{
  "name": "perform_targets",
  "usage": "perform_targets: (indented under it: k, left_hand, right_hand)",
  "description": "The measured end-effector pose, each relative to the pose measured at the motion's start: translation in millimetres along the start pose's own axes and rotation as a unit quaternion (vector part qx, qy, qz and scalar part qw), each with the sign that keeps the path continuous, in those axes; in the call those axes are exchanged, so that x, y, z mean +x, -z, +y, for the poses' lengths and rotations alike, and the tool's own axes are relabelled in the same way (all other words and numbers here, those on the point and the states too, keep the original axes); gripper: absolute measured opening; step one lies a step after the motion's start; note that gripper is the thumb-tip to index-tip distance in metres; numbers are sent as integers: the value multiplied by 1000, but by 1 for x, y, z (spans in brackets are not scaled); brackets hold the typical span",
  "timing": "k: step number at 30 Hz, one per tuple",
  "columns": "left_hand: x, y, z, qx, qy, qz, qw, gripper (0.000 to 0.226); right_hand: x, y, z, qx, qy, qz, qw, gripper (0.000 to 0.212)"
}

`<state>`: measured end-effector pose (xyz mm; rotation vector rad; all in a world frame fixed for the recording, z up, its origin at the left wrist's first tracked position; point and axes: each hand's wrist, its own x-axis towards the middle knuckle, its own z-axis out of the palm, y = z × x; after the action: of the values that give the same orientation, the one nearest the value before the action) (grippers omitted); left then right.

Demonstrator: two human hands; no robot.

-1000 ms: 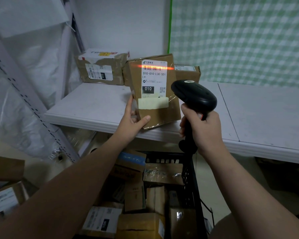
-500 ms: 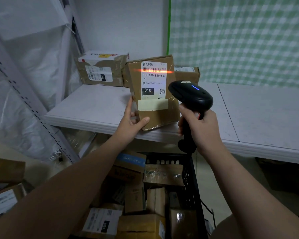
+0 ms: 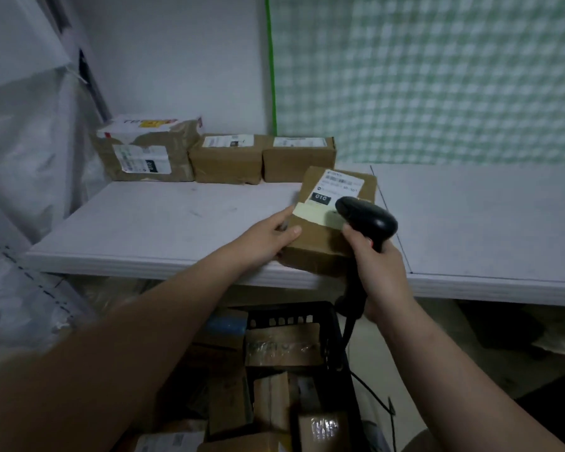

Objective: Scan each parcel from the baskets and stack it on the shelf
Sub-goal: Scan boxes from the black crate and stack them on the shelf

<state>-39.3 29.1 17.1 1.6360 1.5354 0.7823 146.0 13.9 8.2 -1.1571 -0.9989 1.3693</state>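
Observation:
A brown cardboard parcel [image 3: 320, 236] with a white label marked 010 lies nearly flat near the front edge of the white shelf [image 3: 163, 220]. My left hand [image 3: 268, 233] holds its left edge, thumb on top. My right hand [image 3: 377, 265] grips the handle of a black barcode scanner [image 3: 367, 218], whose head hangs over the parcel's right side. No scan beam shows. Below the shelf a black basket [image 3: 336, 363] holds several more taped parcels.
Three parcels stand in a row at the back of the shelf: a torn white-topped one [image 3: 147, 151] and two small brown ones [image 3: 227, 158] [image 3: 299, 158]. The shelf's right half [image 3: 486, 220] is bare. Plastic sheeting hangs on the left; a green checked cloth covers the back wall.
The parcel went from upright with the red scan line on its label to lying down on the shelf. The scan light is gone. My view has tilted and shifted.

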Motion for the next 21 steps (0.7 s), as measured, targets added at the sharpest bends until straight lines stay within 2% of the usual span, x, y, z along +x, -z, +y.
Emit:
perform_targets:
  k: [3,7,9,12,14,16,21]
  left_hand:
    - [24,-26,15,156,-65,12,986,46]
    - [47,-48,20,206,-118,-48,970,67]
    - [65,-53,25,261,-129,-32,956,65]
    - [94,-54,37,324,-135,-10,936,59]
    - [112,-56,42,350,-142,-10,926,56]
    - [130,-58,44,389,-147,-4,909,52]
    - [171,-59,46,538,-139,66,828,43]
  right_hand:
    - [0,13,6,11,21,80,997,10]
    - [19,31,-5,9,33,151,988,11]
    - [36,39,-13,38,0,153,988,13]
    - [63,44,-25,96,-37,142,984,34]
    - [79,48,-31,122,-43,131,983,38]
    - [92,52,-34,127,-56,116,983,33]
    - [116,65,-31,150,-108,95,978,9]
